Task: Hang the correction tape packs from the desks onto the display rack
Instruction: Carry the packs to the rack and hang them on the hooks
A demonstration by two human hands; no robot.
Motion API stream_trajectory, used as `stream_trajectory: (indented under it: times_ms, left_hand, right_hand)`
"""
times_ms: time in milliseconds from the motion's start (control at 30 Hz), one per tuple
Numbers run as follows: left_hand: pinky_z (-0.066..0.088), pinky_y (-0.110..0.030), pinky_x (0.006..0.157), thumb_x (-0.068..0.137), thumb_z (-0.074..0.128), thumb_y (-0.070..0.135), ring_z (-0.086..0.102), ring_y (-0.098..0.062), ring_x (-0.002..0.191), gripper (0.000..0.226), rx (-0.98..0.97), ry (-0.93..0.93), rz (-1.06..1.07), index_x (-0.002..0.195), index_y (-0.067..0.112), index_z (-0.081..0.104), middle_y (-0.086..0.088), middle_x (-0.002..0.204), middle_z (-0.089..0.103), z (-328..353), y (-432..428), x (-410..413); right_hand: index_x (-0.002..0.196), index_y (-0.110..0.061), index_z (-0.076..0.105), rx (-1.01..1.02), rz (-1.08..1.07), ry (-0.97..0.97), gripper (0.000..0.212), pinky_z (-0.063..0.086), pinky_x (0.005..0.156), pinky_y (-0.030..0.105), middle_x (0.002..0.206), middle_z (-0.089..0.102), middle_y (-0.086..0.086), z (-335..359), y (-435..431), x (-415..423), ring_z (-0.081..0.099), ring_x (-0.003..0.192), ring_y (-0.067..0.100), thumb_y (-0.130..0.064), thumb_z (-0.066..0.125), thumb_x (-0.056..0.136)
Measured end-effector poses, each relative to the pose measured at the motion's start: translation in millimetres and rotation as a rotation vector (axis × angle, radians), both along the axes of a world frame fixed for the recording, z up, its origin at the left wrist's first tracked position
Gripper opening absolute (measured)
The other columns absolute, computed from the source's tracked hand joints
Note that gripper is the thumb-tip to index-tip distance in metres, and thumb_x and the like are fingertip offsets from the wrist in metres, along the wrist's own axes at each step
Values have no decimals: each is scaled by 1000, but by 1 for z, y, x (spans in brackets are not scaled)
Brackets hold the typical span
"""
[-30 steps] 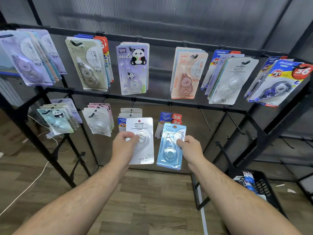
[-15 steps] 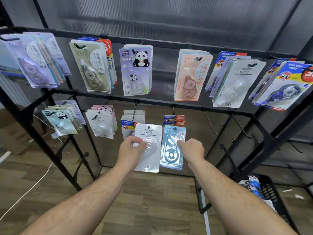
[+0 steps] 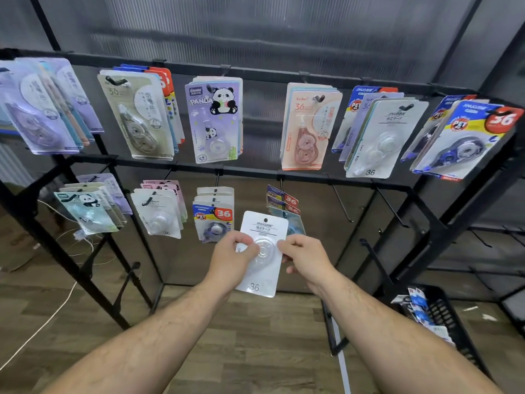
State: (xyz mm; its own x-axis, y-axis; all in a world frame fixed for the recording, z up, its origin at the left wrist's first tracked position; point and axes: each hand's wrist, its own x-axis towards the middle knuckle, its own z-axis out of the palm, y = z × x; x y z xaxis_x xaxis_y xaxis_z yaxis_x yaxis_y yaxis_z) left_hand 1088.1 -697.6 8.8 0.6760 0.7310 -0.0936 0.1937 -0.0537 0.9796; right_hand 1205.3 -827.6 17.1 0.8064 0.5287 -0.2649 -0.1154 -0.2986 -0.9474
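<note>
- Left hand (image 3: pixel 231 258) fingers pinch the white pack (image 3: pixel 261 277) at its left edge.
- Right hand (image 3: pixel 308 257) fingers pinch its right edge.
- Blue pack (image 3: pixel 297 224) apparently hangs on the display rack (image 3: pixel 255 172) behind.

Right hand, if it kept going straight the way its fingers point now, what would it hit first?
The white correction tape pack: the right hand pinches its right edge. Pushed further left, it would probably meet the left hand.

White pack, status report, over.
Grip: left hand and right hand pinch white pack. Not hung yet, held below lower rail. Nearest bare hook free at right, path looks clear.
</note>
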Motion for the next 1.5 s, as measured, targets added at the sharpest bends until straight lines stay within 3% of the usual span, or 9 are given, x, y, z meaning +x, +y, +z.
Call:
stream_trajectory:
  times_ms: [200, 600, 833, 1000, 1100, 1200, 1300, 1367, 1500]
  left_hand:
    - [36, -3, 76, 87, 71, 10, 58, -7, 103, 24, 258, 26, -84, 102, 27, 62, 18, 111, 61, 3, -5, 3]
    - [33, -16, 95, 89, 67, 14, 46, 0, 123, 46, 348, 72, -132, 131, 31, 58, 22, 131, 53, -2, 3, -5]
    - [34, -9, 90, 88, 69, 15, 48, -1, 122, 46, 335, 104, -119, 131, 30, 60, 18, 130, 57, -10, 5, -2]
    - [35, -19, 94, 88, 70, 16, 49, -3, 121, 45, 355, 121, -111, 129, 31, 61, 16, 128, 58, -12, 5, 4]
    - [37, -21, 98, 88, 72, 16, 50, -7, 124, 44, 362, 124, -102, 127, 33, 61, 13, 129, 59, -13, 6, 6]
    - [38, -27, 109, 87, 72, 19, 48, -10, 131, 48, 434, 170, -108, 132, 32, 60, 13, 134, 56, -15, 5, 2]
    - [36, -31, 115, 88, 69, 26, 44, -12, 137, 56, 524, 257, -92, 141, 31, 55, 12, 145, 53, -14, 4, -13]
    - [33, -29, 118, 85, 65, 31, 42, -13, 140, 61, 577, 307, -68, 145, 30, 53, 11, 149, 52, -12, 5, -32]
    - [24, -25, 122, 87, 65, 34, 36, -15, 146, 66, 604, 430, 57, 151, 29, 48, 4, 155, 47, -8, 9, -84]
  right_hand:
    - [73, -7, 58, -85, -105, -105, 19, 40, 45, 28, 65, 57, 9, -2, -5, 10, 49, 59, 20, -8, 64, 91]
    - [63, -16, 51, -219, -254, -132, 27, 42, 46, 25, 66, 61, 6, -6, 1, 25, 54, 49, 23, -13, 62, 88]
    - [63, -17, 52, -308, -247, -151, 20, 64, 68, 48, 66, 66, 1, -2, 11, 29, 71, 58, 27, -20, 60, 82]
    - [65, -17, 58, -420, -212, -178, 26, 51, 57, 26, 56, 67, 0, 8, 12, 37, 71, 50, 20, -29, 55, 87]
    - [64, -12, 66, -410, -170, -131, 29, 60, 59, 36, 53, 69, 3, 5, 10, 36, 68, 45, 21, -31, 56, 84]
    - [64, -9, 68, -354, -50, -160, 33, 63, 70, 48, 59, 71, 3, -9, 10, 32, 72, 61, 28, -39, 58, 72]
    - [67, -22, 72, -354, 114, -270, 22, 57, 77, 33, 74, 75, -5, -5, 15, 15, 71, 84, 23, -34, 63, 82]
    - [91, -30, 78, -352, 248, -357, 13, 51, 84, 28, 97, 77, -10, -5, 21, 1, 69, 100, 17, -32, 65, 90]
    - [138, -27, 63, -377, 588, -529, 46, 44, 107, 30, 136, 65, -4, -8, 45, -31, 57, 127, 15, -35, 65, 93]
